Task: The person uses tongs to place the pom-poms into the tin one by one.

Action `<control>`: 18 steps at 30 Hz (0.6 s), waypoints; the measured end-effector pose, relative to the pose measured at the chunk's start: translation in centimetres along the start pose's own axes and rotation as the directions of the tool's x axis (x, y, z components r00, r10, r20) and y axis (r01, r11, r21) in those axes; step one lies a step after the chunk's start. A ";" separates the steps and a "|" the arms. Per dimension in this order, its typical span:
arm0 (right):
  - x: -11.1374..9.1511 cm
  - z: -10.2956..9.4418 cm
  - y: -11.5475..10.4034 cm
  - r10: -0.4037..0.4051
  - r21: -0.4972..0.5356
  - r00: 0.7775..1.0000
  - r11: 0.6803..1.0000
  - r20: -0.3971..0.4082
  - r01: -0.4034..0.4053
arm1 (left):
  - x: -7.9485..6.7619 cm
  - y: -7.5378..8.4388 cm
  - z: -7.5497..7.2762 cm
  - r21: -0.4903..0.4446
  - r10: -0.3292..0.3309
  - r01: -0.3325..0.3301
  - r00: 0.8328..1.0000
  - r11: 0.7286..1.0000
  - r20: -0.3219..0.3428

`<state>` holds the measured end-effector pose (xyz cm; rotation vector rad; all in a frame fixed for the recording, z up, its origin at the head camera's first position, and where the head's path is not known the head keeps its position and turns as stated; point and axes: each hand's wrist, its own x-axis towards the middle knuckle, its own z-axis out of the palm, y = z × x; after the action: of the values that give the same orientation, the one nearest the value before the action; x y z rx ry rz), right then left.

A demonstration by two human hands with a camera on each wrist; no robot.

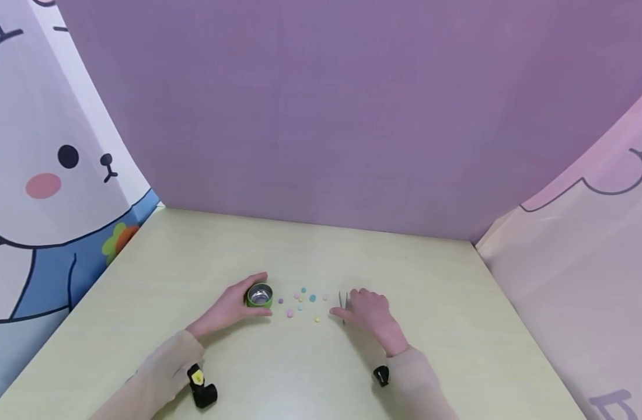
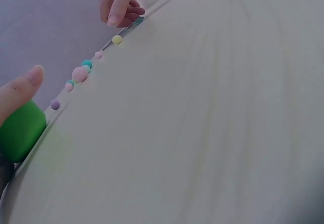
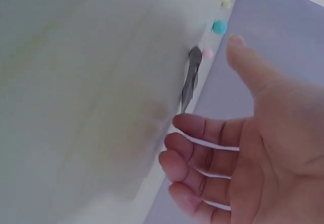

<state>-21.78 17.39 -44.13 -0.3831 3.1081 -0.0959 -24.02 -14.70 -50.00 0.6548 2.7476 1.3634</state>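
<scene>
On the table stands a small round green tin, its silvery inside showing from above. My left hand holds it from the left, thumb and fingers curved round its sides. To its right lie several small pastel balls, among them a blue one, a yellow one and a purple one. Metal tweezers lie on the table beyond them. Over the tweezers is my right hand, its thumb spread apart and its fingers loosely bent, with nothing between them in the right wrist view.
The pale wooden table runs back to a purple backdrop. A cartoon-printed cloth hangs along the left edge, and a pink and white one along the right. Black wrist devices sit at both sleeves.
</scene>
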 end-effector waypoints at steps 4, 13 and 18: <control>0.6 0.3 -0.4 0.041 0.027 0.999 0.999 0.036 -0.042 | 0.0 0.1 0.1 -0.017 -0.008 0.008 1.000 1.000 0.005; 1.2 0.7 -1.0 0.071 0.080 0.996 0.994 0.044 -0.075 | 0.0 -0.1 0.2 -0.037 -0.014 0.015 1.000 0.999 0.008; 1.6 0.9 -1.1 0.074 0.097 0.996 0.992 0.051 -0.079 | -0.1 -0.3 0.1 -0.040 -0.012 0.012 1.000 0.999 0.011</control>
<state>-23.07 15.92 -45.00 -0.2594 3.0517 -0.2349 -24.01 -14.79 -50.31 0.6410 2.7033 1.4048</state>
